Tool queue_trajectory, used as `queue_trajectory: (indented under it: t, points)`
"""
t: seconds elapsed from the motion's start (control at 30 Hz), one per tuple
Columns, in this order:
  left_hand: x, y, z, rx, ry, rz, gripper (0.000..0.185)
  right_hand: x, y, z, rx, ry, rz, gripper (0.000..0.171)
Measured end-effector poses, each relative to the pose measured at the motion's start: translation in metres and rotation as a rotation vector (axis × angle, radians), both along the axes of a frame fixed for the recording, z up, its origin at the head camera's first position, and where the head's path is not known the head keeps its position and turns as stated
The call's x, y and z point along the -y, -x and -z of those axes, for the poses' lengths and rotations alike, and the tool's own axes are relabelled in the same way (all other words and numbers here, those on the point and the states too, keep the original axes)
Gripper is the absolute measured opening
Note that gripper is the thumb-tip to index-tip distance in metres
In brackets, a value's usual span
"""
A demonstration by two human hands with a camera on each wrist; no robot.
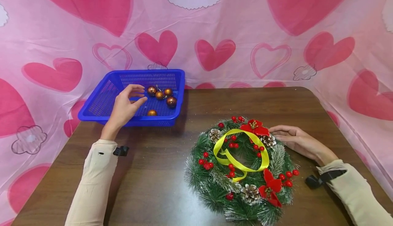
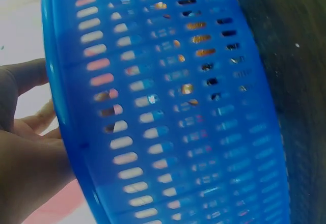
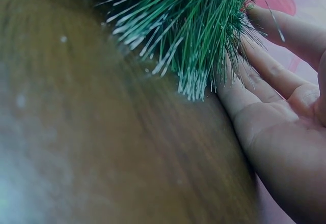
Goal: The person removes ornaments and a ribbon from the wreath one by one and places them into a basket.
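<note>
Head view: left hand (image 1: 127, 103) over blue basket (image 1: 101, 117) at 10 o'clock, fingers loosely curled, holding nothing, nearest copper baubles (image 1: 159, 95). Right hand (image 1: 296, 140) flat, fingers straight, touching wreath (image 1: 242, 171) at its 2 o'clock edge. Risks, by my guess: round baubles roll from fingertips; basket overhangs table (image 1: 153, 181) edge, could tip; wreath may slide.
</note>
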State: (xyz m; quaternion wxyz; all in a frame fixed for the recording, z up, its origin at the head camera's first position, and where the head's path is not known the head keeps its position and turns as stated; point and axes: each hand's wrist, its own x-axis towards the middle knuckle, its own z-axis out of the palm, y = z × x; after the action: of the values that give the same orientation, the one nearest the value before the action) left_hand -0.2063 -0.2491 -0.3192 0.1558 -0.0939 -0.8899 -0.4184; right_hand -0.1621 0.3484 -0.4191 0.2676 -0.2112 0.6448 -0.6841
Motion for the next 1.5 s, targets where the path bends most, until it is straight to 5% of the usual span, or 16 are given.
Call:
queue_trajectory:
  t: [0.27,0.4,0.5,0.73,0.87,1.1,1.27,1.4,1.5]
  points:
    - [-0.021,-0.015,0.004,-0.094,0.062,0.096,0.028,0.007,0.002,-0.004,-0.029,-0.031,0.038,0.036]
    - [-0.032,-0.034,0.007,-0.151,0.138,0.159,0.028,0.008,-0.004,-0.009,-0.091,-0.097,0.15,0.034]
    - [-0.036,-0.052,0.01,-0.185,0.208,0.177,0.028,0.007,-0.014,-0.016,-0.214,-0.251,0.262,0.033]
    - [-0.03,-0.09,0.014,-0.255,0.33,0.13,0.034,0.004,-0.041,-0.037,-0.658,-0.738,0.545,0.025]
    - [-0.027,-0.106,0.02,-0.295,0.362,0.084,0.042,0.005,-0.052,-0.044,-0.891,-0.8,0.631,0.032]
    - [-0.037,-0.115,0.029,-0.342,0.426,0.073,0.047,0.029,-0.063,-0.053,-1.065,-0.792,0.573,0.049]
    - [-0.062,-0.117,0.031,-0.359,0.524,0.145,0.043,0.054,-0.068,-0.06,-1.164,-0.76,0.479,0.051]
    - [-0.081,-0.122,0.028,-0.369,0.577,0.209,0.043,0.07,-0.07,-0.069,-1.25,-0.722,0.436,0.032]
    - [-0.096,-0.125,0.026,-0.379,0.611,0.282,0.044,0.079,-0.071,-0.076,-1.303,-0.671,0.428,0.042]
